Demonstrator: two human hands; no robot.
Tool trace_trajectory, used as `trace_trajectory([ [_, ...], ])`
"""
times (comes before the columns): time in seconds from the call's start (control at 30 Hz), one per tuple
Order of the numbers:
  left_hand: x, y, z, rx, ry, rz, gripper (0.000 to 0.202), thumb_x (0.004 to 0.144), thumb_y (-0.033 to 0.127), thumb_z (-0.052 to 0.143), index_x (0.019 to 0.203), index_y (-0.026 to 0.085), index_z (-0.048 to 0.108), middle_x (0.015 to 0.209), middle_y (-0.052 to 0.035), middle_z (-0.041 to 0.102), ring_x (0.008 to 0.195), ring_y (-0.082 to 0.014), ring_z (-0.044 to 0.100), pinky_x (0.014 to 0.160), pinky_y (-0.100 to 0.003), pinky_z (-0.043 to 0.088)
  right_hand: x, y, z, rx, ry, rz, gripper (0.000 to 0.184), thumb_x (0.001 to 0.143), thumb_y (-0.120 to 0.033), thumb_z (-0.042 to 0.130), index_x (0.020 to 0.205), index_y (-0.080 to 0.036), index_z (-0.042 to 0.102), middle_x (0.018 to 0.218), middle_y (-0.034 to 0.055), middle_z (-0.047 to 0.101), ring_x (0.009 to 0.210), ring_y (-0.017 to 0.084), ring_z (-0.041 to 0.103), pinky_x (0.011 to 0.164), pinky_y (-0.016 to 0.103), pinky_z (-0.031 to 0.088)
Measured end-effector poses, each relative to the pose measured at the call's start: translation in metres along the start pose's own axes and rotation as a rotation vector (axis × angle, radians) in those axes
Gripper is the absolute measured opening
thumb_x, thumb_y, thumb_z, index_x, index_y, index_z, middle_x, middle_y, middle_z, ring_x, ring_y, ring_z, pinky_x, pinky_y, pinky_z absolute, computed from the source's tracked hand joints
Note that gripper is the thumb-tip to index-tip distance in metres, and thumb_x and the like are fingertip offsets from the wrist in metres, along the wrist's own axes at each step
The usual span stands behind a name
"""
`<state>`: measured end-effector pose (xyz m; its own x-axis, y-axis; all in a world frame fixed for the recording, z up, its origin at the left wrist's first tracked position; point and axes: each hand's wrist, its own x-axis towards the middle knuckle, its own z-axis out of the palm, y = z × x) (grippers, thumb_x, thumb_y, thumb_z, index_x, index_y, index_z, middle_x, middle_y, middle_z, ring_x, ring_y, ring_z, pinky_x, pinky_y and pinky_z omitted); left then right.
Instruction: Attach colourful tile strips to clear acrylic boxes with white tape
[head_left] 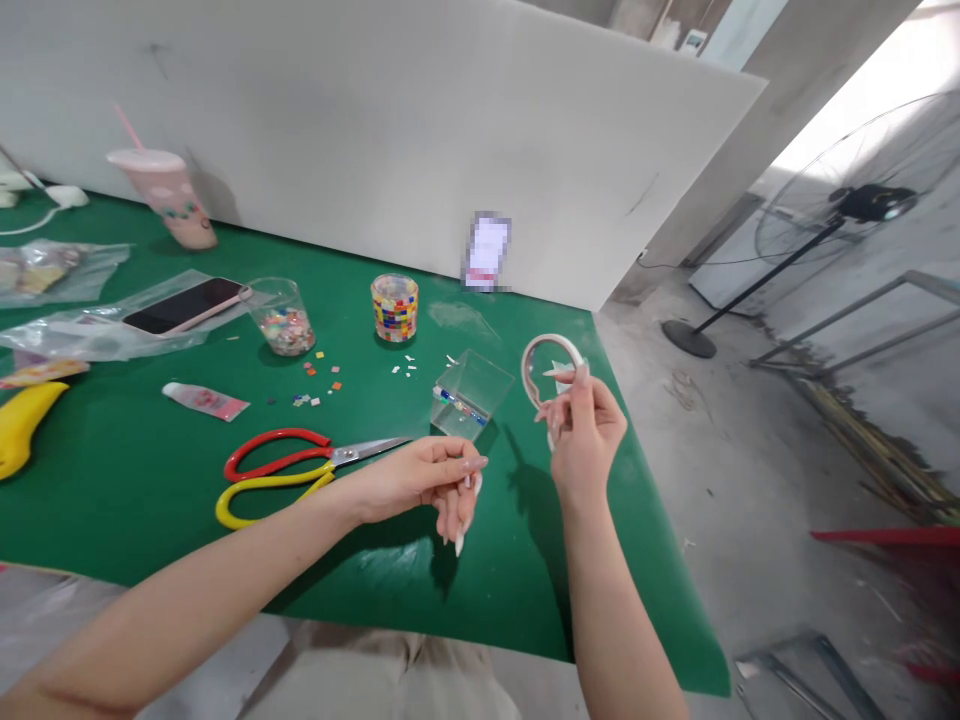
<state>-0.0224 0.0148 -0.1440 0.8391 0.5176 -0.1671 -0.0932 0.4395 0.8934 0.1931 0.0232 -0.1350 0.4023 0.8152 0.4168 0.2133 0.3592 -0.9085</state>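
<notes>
My right hand (589, 430) is closed on a narrow roll of white tape (531, 358), which stands on edge near the table's right side. A small pale scrap (561, 378) shows within the ring, by my fingertips. My left hand (439, 480) hangs over the table, thumb and index finger pinched and the other fingers curled downward. Whatever lies in that pinch, if anything, is too small to make out. Just beyond it sits a clear square container (480, 385) with a row of blue and pale tiles. Scissors (341, 457) with red and yellow handles lie left of my left hand, partly behind my forearm.
Behind stand a tile-covered round jar (395, 308) and a clear cup of tiles (289, 332). Loose tiles (336, 386), a small tube (206, 401) and a phone (184, 305) lie leftward. A pink tumbler (169, 200) and a lit phone (487, 250) stand by the white partition.
</notes>
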Motion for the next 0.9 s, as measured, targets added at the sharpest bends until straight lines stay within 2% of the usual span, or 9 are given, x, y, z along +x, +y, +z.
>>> trace_trajectory([
  [0.07,-0.002,0.004,0.0,-0.037,-0.062,0.022,0.036,0.107,0.05,0.066,0.11,0.014,0.07,0.073,0.0039,0.067,0.05,-0.0079,0.057,0.046,-0.02,0.048,-0.011,-0.017,0.004,0.11,0.027,-0.064,0.044,0.102,-0.067,0.059,0.096,-0.025,0.073,0.049,-0.0119,0.04,0.04,0.01,0.041,0.055,0.03,0.053],
  [0.23,-0.012,0.014,-0.012,-0.097,-0.119,0.129,0.031,0.106,0.045,0.07,0.103,0.013,0.07,0.069,0.0064,0.061,0.048,-0.0062,0.053,0.046,-0.019,0.048,-0.033,-0.041,0.011,0.279,-0.101,-0.084,0.028,0.086,-0.055,0.086,0.095,-0.029,0.082,0.059,-0.006,0.057,0.051,0.012,0.051,0.054,0.03,0.048],
  [0.3,-0.016,0.017,-0.018,-0.106,-0.125,0.172,0.031,0.107,0.043,0.068,0.099,0.013,0.069,0.067,0.0072,0.059,0.047,-0.0058,0.051,0.044,-0.018,0.046,-0.037,-0.048,0.013,0.359,-0.186,-0.039,0.03,0.087,-0.057,0.084,0.099,-0.029,0.084,0.063,-0.0044,0.057,0.057,0.013,0.053,0.056,0.029,0.048],
  [0.37,-0.021,0.019,-0.021,-0.104,-0.111,0.207,0.03,0.108,0.042,0.067,0.098,0.013,0.068,0.067,0.0075,0.058,0.046,-0.0054,0.049,0.043,-0.017,0.045,-0.037,-0.055,0.014,0.445,-0.257,0.032,0.039,0.094,-0.064,0.072,0.103,-0.028,0.083,0.061,-0.0052,0.049,0.055,0.013,0.048,0.057,0.03,0.048],
  [0.5,-0.027,0.03,-0.017,-0.04,-0.018,0.267,0.035,0.107,0.045,0.069,0.091,0.014,0.066,0.062,0.0088,0.056,0.041,-0.0046,0.046,0.038,-0.016,0.041,-0.036,-0.066,0.017,0.568,-0.355,0.16,0.05,0.105,-0.064,0.049,0.11,-0.024,0.08,0.06,-0.0062,0.04,0.051,0.013,0.037,0.056,0.031,0.047],
  [0.63,-0.032,0.057,-0.002,0.113,0.169,0.354,0.037,0.102,0.045,0.076,0.083,0.014,0.068,0.052,0.0081,0.051,0.035,-0.0045,0.043,0.034,-0.015,0.034,-0.034,-0.068,0.018,0.608,-0.377,0.188,0.033,0.099,-0.054,0.065,0.114,-0.026,0.074,0.056,-0.0089,0.042,0.049,0.012,0.039,0.056,0.029,0.047],
  [0.7,-0.034,0.073,0.008,0.191,0.287,0.448,0.028,0.104,0.04,0.074,0.097,0.014,0.075,0.051,0.0099,0.045,0.036,-0.0037,0.038,0.036,-0.014,0.031,-0.031,-0.072,0.016,0.6,-0.382,0.192,0.031,0.097,-0.05,0.071,0.116,-0.026,0.073,0.055,-0.0097,0.049,0.049,0.012,0.045,0.058,0.029,0.049],
  [0.8,-0.041,0.096,0.025,0.311,0.421,0.647,0.019,0.107,0.036,0.068,0.12,0.023,0.075,0.05,0.0116,0.042,0.038,-0.0045,0.033,0.037,-0.013,0.027,-0.024,-0.086,0.013,0.579,-0.399,0.191,0.032,0.094,-0.043,0.08,0.12,-0.027,0.069,0.062,-0.008,0.069,0.054,0.012,0.062,0.059,0.027,0.053],
  [0.9,-0.047,0.12,0.043,0.544,0.444,0.773,0.034,0.101,0.021,0.073,0.133,0.029,0.074,0.052,0.0108,0.052,0.041,-0.0051,0.039,0.041,-0.013,0.032,-0.017,-0.109,0.011,0.577,-0.476,0.159,0.034,0.091,-0.034,0.085,0.119,-0.028,0.066,0.069,-0.0064,0.08,0.056,0.014,0.073,0.05,0.024,0.054],
])
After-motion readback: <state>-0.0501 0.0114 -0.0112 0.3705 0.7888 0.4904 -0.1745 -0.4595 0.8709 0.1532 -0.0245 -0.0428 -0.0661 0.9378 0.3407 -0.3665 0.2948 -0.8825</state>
